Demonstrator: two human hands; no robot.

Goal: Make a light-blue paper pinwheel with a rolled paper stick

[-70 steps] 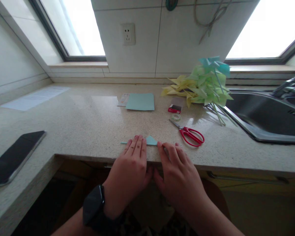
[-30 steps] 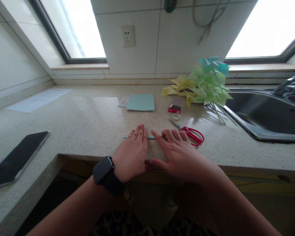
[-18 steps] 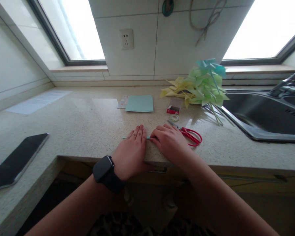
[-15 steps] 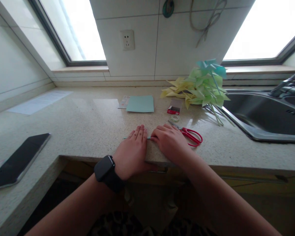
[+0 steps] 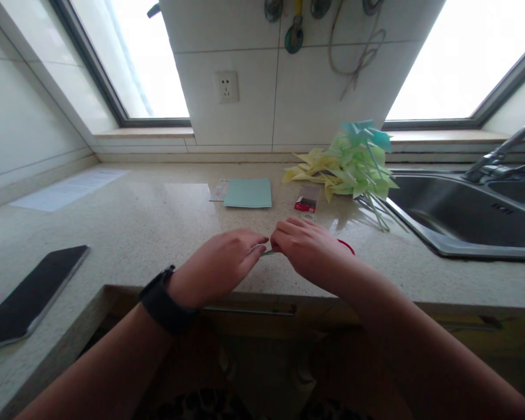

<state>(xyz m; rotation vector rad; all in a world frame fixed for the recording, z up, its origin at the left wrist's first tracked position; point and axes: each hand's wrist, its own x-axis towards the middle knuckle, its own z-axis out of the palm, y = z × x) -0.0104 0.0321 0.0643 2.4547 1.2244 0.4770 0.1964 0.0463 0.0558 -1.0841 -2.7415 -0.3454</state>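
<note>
Moved: both hands, flat on the counter (image 5: 157, 233) half a second ago, have come up off it and curled toward each other; the view has also tipped up a little, so more of the wall shows.
Left hand (image 5: 221, 265): fingers bent, tips pinched on the left end of the folded paper (image 5: 266, 251); a black watch (image 5: 161, 300) sits on the wrist.
Right hand (image 5: 308, 251): fingers closed on the right end of the same piece, knuckles toward the camera.
Folded paper: held between the two sets of fingertips just above the counter's front edge; only a thin pale sliver shows, probably the teal sheet, though the colour is hard to judge.
Scissors (image 5: 346, 246): almost hidden behind the right hand, only a curve of red handle visible.
Further back: teal sheet (image 5: 248, 193) lying flat, a small red box (image 5: 305, 203) to its right, then a heap of yellow, green and blue pinwheels (image 5: 354, 163) beside the sink (image 5: 464, 216).
Left side: dark phone (image 5: 30, 294) near the counter edge, well apart from the hands.
</note>
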